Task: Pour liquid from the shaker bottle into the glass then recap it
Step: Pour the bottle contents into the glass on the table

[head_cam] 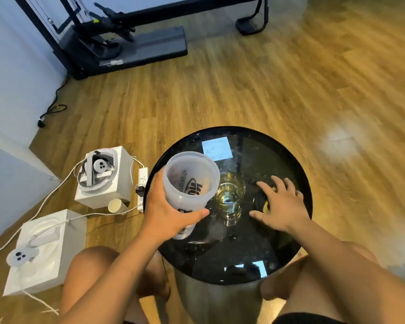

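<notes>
Left hand (171, 213) wrapped firmly around the shaker bottle (189, 190), thumb across the near side; bottle uncapped, mouth tilted toward the camera, held just above the worktop (278, 258) at about 9 o'clock of the glass (230, 195). Bottle looks near empty; the glass holds pale yellowish liquid, so pouring seems done. Right hand (282, 206) spread wide, fingers splayed, palm down over a dark round object with a yellow spot, probably the cap (263, 203), at 3 o'clock of the glass. Not clear that it grips the cap yet; touching or hovering, cannot tell.

Step in hand, by my reading: fetch the cap and close the bottle. To do it well: bring the bottle upright first and steady it, on the worktop if possible. Close fingers round the cap's rim, lift clear of the glass and carry it wide of the rim so nothing knocks over. Seat the cap level before twisting or pressing; a crooked start will jam or leak.

Writing: dark print on the bottle seen reversed through the wall; one word appears to end "…ENGTH", likely "STRENGTH". Larger logo below, unreadable.
</notes>
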`<action>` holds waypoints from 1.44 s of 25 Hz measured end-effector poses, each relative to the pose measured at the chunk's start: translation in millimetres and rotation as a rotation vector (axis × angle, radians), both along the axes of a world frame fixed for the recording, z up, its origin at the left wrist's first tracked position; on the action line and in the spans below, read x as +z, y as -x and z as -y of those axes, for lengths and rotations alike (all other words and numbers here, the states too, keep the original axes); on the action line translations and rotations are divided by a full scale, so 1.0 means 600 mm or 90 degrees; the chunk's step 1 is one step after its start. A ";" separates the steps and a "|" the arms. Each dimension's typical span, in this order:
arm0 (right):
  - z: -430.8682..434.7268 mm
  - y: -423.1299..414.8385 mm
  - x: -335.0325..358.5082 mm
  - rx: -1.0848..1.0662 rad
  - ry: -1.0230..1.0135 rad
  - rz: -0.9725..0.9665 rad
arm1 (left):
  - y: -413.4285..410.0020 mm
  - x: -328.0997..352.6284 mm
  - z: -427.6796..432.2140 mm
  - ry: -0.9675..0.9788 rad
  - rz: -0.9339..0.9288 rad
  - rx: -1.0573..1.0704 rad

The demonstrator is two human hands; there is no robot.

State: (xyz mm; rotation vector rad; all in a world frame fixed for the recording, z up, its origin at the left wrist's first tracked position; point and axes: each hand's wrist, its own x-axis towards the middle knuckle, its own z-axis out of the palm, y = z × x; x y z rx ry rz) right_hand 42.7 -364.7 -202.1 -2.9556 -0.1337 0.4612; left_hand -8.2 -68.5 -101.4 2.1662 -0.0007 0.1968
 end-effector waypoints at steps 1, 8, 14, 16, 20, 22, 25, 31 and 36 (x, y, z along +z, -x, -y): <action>0.004 0.006 -0.004 -0.002 -0.005 0.014 | -0.002 0.006 -0.003 -0.028 -0.001 -0.008; 0.013 0.020 -0.021 -0.015 -0.046 0.048 | -0.026 0.034 -0.006 -0.202 -0.024 -0.093; 0.013 0.023 -0.027 -0.024 -0.072 0.049 | -0.039 0.050 -0.015 -0.304 -0.041 -0.102; 0.012 0.024 -0.027 -0.026 -0.077 0.049 | -0.041 0.052 -0.016 -0.334 -0.037 -0.125; 0.011 0.028 -0.024 -0.028 -0.085 0.044 | -0.043 0.055 -0.014 -0.387 -0.028 -0.142; 0.011 0.029 -0.022 -0.027 -0.089 0.042 | -0.043 0.057 -0.012 -0.406 -0.026 -0.140; 0.010 0.030 -0.019 -0.026 -0.092 0.040 | -0.041 0.059 -0.012 -0.425 -0.029 -0.152; 0.010 0.031 -0.020 -0.028 -0.099 0.044 | -0.040 0.063 -0.011 -0.440 -0.034 -0.147; 0.008 0.030 -0.022 -0.032 -0.100 0.043 | -0.039 0.064 -0.013 -0.443 -0.025 -0.152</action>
